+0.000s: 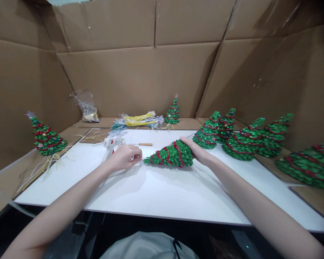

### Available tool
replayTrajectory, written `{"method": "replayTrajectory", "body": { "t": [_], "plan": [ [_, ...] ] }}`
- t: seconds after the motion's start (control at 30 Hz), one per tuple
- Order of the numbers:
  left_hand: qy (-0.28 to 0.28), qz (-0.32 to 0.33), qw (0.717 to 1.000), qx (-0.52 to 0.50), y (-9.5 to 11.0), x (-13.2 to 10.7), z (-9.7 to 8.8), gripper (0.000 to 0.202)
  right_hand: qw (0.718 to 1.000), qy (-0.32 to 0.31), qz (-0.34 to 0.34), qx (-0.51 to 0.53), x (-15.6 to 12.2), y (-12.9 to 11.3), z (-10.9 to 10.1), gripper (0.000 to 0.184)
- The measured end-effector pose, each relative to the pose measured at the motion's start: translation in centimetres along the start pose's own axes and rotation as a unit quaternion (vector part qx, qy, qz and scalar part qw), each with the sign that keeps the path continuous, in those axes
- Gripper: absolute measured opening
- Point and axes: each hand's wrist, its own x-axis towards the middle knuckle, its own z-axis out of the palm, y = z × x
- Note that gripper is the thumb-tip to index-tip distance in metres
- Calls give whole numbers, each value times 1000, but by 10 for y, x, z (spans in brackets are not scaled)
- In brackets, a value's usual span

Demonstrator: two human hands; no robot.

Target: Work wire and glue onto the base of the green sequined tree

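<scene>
At the left of the frame a small tree (48, 138) stands at the edge of the surface (164, 194), seemingly set aside to leave working room. A plastic bag (86, 108) rests behind it, upper left. Left of centre, the glue gun (113, 142) sits just beyond the left hand (125, 157), probably for easy reach. That hand's fingers are drawn together at the tip of the green tree (170, 154); whether they grip the silvery bit there cannot be told. The tree lies on its side at mid-frame, likely so its point faces those fingers. The right hand (196, 149) holds its wide base, apparently to steady it. Farther right, more trees (243, 145) stand clustered, perhaps to keep the middle free.
</scene>
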Motion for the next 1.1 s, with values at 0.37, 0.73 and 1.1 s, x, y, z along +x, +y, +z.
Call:
{"method": "replayTrajectory", "body": {
  "t": [0.37, 0.73, 1.1],
  "plan": [
    [-9, 19, 999, -47, 3, 1, 5, 13, 998, 16, 46, 51, -1, -2, 3, 39],
    [-69, -20, 996, -49, 7, 0, -17, 10, 998, 7, 40, 41, -1, -1, 2, 42],
    [-31, 4, 997, -67, 2, -1, -9, 13, 998, 26, 50, 38, -4, -4, 5, 41]
  ]
}}
